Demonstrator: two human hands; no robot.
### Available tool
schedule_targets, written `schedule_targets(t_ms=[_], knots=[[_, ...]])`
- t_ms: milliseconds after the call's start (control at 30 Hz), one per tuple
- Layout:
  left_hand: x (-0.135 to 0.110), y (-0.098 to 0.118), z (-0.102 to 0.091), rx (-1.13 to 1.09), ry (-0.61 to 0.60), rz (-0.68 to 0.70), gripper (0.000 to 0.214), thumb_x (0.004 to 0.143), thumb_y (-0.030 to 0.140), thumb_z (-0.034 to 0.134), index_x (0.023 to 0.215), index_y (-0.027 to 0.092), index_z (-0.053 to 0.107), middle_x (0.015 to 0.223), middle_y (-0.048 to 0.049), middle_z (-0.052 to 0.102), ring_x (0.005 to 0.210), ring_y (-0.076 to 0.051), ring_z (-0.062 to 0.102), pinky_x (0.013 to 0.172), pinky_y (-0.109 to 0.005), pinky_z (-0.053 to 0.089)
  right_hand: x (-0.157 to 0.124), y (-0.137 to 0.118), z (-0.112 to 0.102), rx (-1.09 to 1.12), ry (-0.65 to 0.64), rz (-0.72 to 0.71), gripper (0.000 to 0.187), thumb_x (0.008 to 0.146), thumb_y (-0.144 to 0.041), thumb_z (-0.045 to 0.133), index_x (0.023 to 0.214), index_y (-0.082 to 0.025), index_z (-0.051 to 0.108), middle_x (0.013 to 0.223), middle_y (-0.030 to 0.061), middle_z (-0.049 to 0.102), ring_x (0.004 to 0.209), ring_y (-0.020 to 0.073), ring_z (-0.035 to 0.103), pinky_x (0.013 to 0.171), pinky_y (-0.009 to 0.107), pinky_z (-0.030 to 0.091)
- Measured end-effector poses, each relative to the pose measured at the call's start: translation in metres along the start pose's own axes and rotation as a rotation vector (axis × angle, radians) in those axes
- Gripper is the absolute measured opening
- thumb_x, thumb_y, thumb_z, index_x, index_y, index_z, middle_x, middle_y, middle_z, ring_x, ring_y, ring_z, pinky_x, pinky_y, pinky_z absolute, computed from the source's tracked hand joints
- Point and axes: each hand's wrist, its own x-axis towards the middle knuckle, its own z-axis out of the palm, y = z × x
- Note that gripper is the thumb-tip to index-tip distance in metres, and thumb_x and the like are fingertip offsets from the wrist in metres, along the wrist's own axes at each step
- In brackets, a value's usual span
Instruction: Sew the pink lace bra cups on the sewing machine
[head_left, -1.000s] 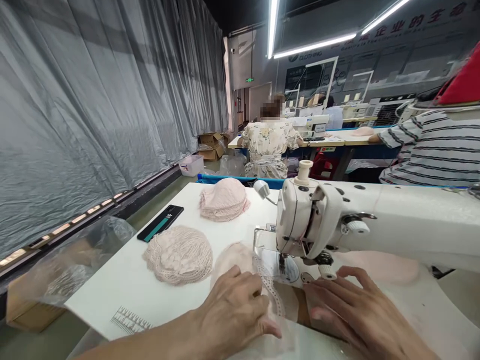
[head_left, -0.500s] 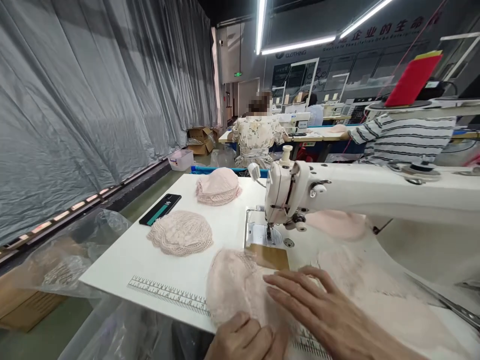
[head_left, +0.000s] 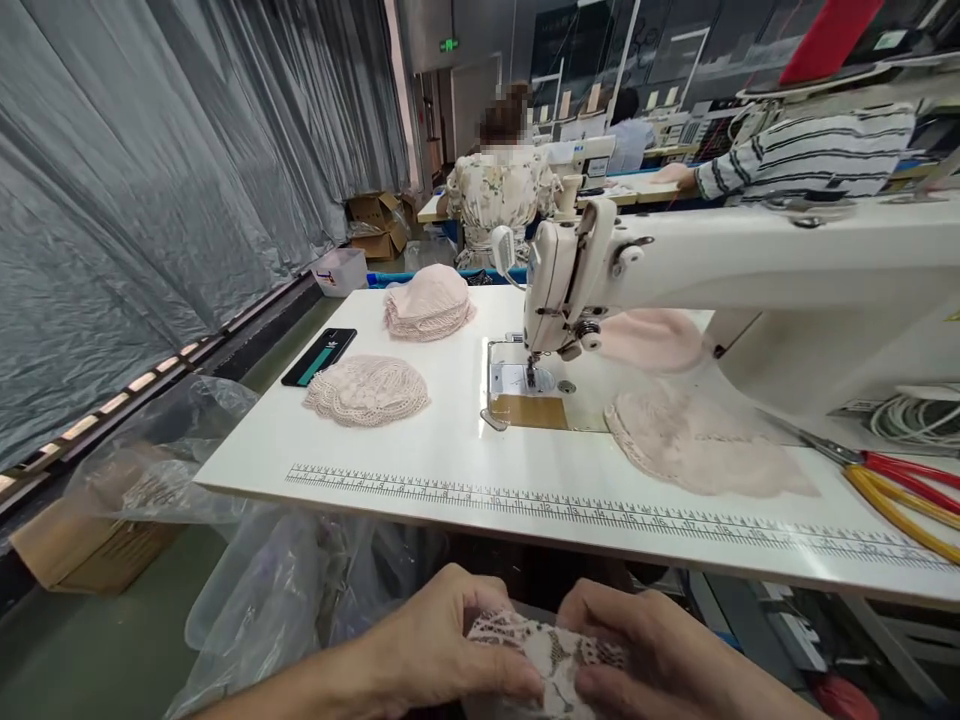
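My left hand [head_left: 439, 640] and my right hand [head_left: 660, 655] are both closed on a pale pink lace piece [head_left: 547, 650], held low in front of the white table's front edge [head_left: 600, 545]. The lace shows between my thumbs; the rest is hidden by my fingers. On the table stands a white sewing machine [head_left: 592, 270] with nothing under its needle. A stack of lace cups [head_left: 367, 390] lies left of the machine, another stack [head_left: 429, 300] further back, and a flat lace pile [head_left: 697, 445] lies to the right.
A black phone [head_left: 319, 357] lies at the table's left edge. Scissors with red and yellow handles [head_left: 896, 480] lie at the right. Clear plastic bags [head_left: 277, 590] hang below the table, a cardboard box [head_left: 82, 545] on the floor. Other people sit at machines behind.
My hands pulled the lace piece away from the needle, off the table and down to my lap. The view tilted down, showing the table's front edge and printed ruler.
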Motion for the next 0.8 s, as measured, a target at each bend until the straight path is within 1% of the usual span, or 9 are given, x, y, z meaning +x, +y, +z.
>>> schedule_targets(t_ms=[67,167,233,333,433,533,633,700,800], knots=[[0.004,-0.007,0.000,-0.009,0.002,0.009,0.027,0.058,0.030,0.077,0.067,0.009,0.063,0.068,0.0017,0.052,0.060,-0.007,0.044,0.051,-0.016,0.032,0.001,0.004,0.004,0.087,-0.038,0.040,0.008,0.081,-0.024,0.049,0.079,-0.021,0.056,0.065,-0.0040,0.053,0.061,0.0110,0.049,0.052,0.018,0.039],[0.006,-0.012,-0.002,0.025,-0.002,-0.053,0.027,0.060,0.030,0.075,0.067,0.009,0.059,0.060,0.0033,0.050,0.054,-0.007,0.041,0.049,-0.017,0.031,0.002,0.013,0.009,0.139,-0.045,0.055,0.007,0.079,-0.022,0.050,0.077,-0.020,0.056,0.065,-0.0049,0.049,0.062,0.0103,0.046,0.053,0.018,0.036],[0.006,-0.013,-0.003,0.053,0.033,-0.069,0.026,0.061,0.029,0.074,0.066,0.010,0.057,0.056,0.0051,0.048,0.052,-0.006,0.039,0.048,-0.017,0.030,0.003,0.016,0.012,0.170,-0.049,0.058,0.004,0.076,-0.019,0.052,0.077,-0.020,0.056,0.065,-0.0057,0.048,0.062,0.0096,0.044,0.054,0.017,0.034],[0.005,-0.012,-0.003,0.096,0.104,-0.029,0.023,0.064,0.027,0.072,0.069,0.011,0.056,0.059,0.0054,0.048,0.054,-0.007,0.039,0.049,-0.017,0.030,0.007,0.018,0.014,0.221,-0.072,0.085,0.002,0.072,-0.018,0.056,0.073,-0.018,0.055,0.062,-0.0063,0.046,0.059,0.0088,0.041,0.052,0.018,0.031],[0.001,-0.007,-0.003,0.155,0.134,0.014,0.021,0.071,0.030,0.065,0.069,0.011,0.055,0.059,0.0049,0.047,0.056,-0.007,0.038,0.051,-0.017,0.029,0.010,0.015,0.014,0.194,-0.027,0.089,0.014,0.077,-0.025,0.055,0.066,-0.017,0.051,0.059,-0.0053,0.044,0.058,0.0093,0.040,0.051,0.019,0.030],[-0.001,-0.004,-0.005,0.195,0.133,0.074,0.022,0.078,0.031,0.058,0.069,0.011,0.056,0.060,0.0044,0.046,0.057,-0.007,0.038,0.052,-0.017,0.029,0.013,0.010,0.012,0.185,-0.002,0.029,0.023,0.082,-0.032,0.049,0.064,-0.017,0.049,0.060,-0.0040,0.045,0.058,0.0101,0.041,0.052,0.020,0.030],[0.000,-0.006,-0.005,0.116,0.081,0.048,0.019,0.070,0.028,0.066,0.075,0.011,0.060,0.061,0.0043,0.049,0.058,-0.008,0.041,0.053,-0.017,0.031,0.015,0.007,0.011,0.203,-0.017,0.011,0.027,0.084,-0.036,0.047,0.065,-0.017,0.049,0.061,-0.0032,0.045,0.058,0.0102,0.040,0.052,0.021,0.030],[0.003,-0.008,-0.004,0.068,0.078,0.030,0.020,0.064,0.023,0.071,0.078,0.011,0.062,0.061,0.0044,0.051,0.057,-0.008,0.042,0.052,-0.017,0.033,0.016,0.010,0.011,0.198,-0.017,0.029,0.032,0.085,-0.041,0.046,0.064,-0.017,0.047,0.060,-0.0037,0.041,0.057,0.0098,0.037,0.050,0.021,0.028],[0.003,-0.005,-0.003,0.128,0.140,0.052,0.014,0.067,0.023,0.067,0.072,0.010,0.064,0.059,0.0034,0.053,0.055,-0.008,0.043,0.052,-0.016,0.033,0.016,0.018,0.011,0.189,0.015,0.030,0.040,0.086,-0.049,0.046,0.061,-0.018,0.042,0.058,-0.0055,0.032,0.053,0.0087,0.030,0.046,0.021,0.022]])
